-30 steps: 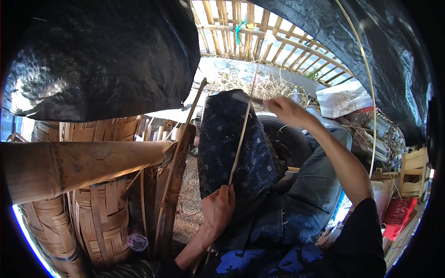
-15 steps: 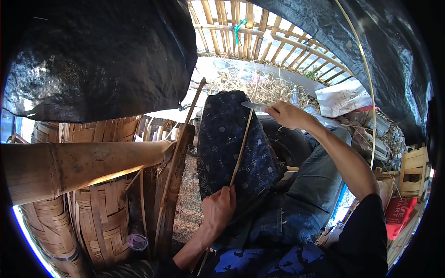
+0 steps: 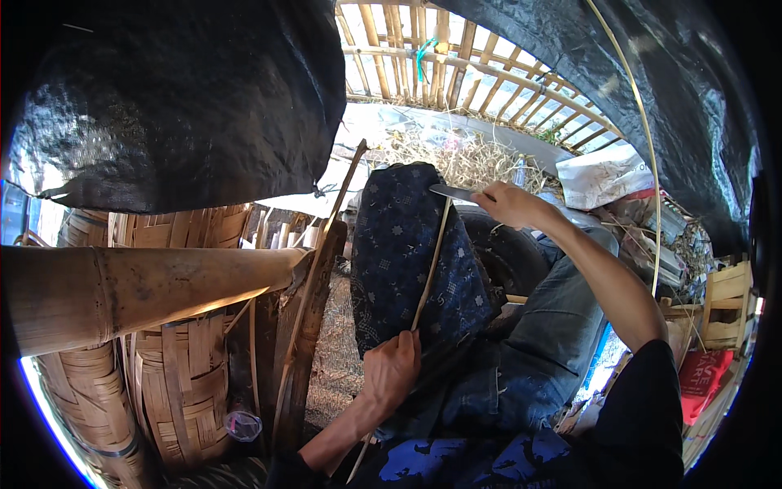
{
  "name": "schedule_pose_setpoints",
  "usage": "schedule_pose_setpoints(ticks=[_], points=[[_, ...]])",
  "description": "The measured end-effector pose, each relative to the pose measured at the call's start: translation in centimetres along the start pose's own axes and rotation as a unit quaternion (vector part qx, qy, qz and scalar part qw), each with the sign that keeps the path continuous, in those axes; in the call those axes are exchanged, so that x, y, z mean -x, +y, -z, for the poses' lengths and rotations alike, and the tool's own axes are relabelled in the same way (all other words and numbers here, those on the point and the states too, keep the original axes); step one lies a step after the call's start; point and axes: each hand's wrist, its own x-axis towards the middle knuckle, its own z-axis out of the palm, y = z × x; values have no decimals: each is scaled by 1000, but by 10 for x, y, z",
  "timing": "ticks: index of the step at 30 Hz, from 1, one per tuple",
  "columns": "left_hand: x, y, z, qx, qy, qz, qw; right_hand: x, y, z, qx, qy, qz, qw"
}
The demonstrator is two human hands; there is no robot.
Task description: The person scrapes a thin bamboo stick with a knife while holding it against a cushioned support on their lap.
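Note:
My right hand (image 3: 513, 205) is closed around the handle of a knife (image 3: 453, 193), its blade pointing left. The blade lies across the far part of a thin bamboo strip (image 3: 432, 273). Closer to my body, my left hand (image 3: 393, 371) pinches the same strip, and its tail shows again below my wrist. Between the two hands the strip slants over a dark blue patterned cloth (image 3: 391, 244) spread over my lap. Fingers hide the knife's handle and part of the strip.
A thick bamboo pole (image 3: 179, 289) juts in from the left above woven bamboo baskets (image 3: 175, 383). Black sheeting (image 3: 179, 106) hangs overhead. Beyond the cloth lie straw shavings (image 3: 481, 159) and a slatted bamboo fence (image 3: 456, 61). A tire (image 3: 509, 253) sits beside my leg; a red bag (image 3: 705, 383) lies right.
The knife blade has turned slightly and looks darker than before. Both hands keep their grips and nearly the same places, with only a small shift of the whole view.

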Motion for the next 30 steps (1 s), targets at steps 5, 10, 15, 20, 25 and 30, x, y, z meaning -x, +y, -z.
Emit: schedule_pose_setpoints(ticks=[5,10,15,20,25,30], points=[[2,2,1,7,-8,33,999,20,-13,17,-107,-91,-110,984],[2,-1,-1,11,-1,26,1000,24,-10,23,-126,-141,-126,974],[-5,6,3,46,31,52,997,39,-27,-10,-169,-152,-59,972],[-5,5,6,63,52,68,994,34,-20,-8,-117,11,30,993],[-4,5,29,186,-4,186,965,32,-23,-19,-89,158,83,980],[21,-12,25,450,-109,326,824,33,-18,-30,-106,175,91,975]])
